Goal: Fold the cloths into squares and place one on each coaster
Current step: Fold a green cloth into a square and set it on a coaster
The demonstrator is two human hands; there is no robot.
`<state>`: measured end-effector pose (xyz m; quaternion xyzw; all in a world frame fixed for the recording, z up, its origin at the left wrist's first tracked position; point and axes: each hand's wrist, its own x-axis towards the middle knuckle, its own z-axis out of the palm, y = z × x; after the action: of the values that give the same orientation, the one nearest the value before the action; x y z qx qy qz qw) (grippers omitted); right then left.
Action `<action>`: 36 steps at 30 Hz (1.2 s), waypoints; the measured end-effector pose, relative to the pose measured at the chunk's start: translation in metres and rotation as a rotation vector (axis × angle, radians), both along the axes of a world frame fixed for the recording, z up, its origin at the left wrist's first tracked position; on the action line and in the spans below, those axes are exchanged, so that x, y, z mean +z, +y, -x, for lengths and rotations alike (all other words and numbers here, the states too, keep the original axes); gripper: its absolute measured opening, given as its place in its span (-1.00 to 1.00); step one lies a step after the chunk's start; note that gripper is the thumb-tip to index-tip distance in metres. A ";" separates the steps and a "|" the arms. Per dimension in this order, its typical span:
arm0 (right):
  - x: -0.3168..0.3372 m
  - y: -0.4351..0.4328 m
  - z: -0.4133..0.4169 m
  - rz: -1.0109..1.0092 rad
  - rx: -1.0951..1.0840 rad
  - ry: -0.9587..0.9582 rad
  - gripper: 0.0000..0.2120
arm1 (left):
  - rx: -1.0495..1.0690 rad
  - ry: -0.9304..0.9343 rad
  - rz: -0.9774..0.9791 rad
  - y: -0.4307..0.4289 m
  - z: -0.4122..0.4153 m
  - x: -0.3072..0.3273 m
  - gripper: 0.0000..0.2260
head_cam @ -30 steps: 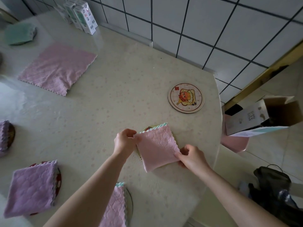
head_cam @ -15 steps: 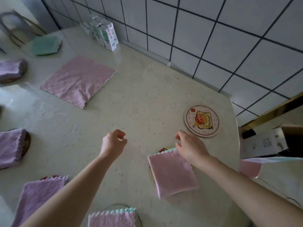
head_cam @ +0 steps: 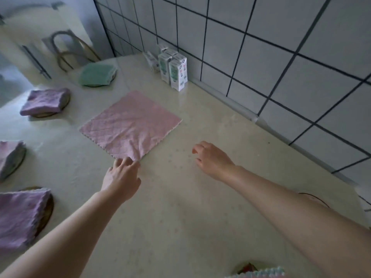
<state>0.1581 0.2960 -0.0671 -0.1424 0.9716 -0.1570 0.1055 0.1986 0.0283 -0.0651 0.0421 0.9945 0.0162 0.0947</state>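
An unfolded pink cloth (head_cam: 130, 123) lies flat in the middle of the table. My left hand (head_cam: 122, 175) pinches its near corner, which puckers up a little. My right hand (head_cam: 212, 157) hovers over the bare table to the right of the cloth, fingers loosely curled, holding nothing. Folded cloths sit on coasters along the left: a green one (head_cam: 96, 74), a purple one (head_cam: 45, 101), another purple one (head_cam: 10, 155) and a large purple one (head_cam: 20, 217). At the bottom edge a folded pink cloth with a teal fringe (head_cam: 261, 274) shows on its coaster.
Several small cartons (head_cam: 174, 71) stand against the tiled wall (head_cam: 261, 57) at the back. My right forearm hides most of a coaster (head_cam: 315, 197) at the right edge. A chair back (head_cam: 68, 49) stands beyond the table's far left.
My view swung left. My left hand reached forward and took the unfolded pink cloth's near corner. My right hand left the folded pink cloth on its coaster and moved toward the flat cloth.
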 end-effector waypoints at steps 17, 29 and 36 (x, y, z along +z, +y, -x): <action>-0.042 -0.066 0.154 -0.308 0.436 0.315 -0.61 | -0.332 0.239 0.082 -0.045 0.064 -0.046 -0.67; -0.028 -0.050 0.131 -0.218 0.380 0.443 -0.65 | 0.070 0.116 -0.144 -0.046 0.059 -0.020 -0.87; -0.004 -0.008 0.062 -0.034 0.355 0.485 -0.70 | 0.060 0.102 -0.183 -0.037 0.015 0.001 -0.87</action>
<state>0.0966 0.2884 -0.0707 -0.3415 0.9308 -0.0814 -0.1016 0.1832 -0.0089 -0.0643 0.0215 0.9932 0.1077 0.0392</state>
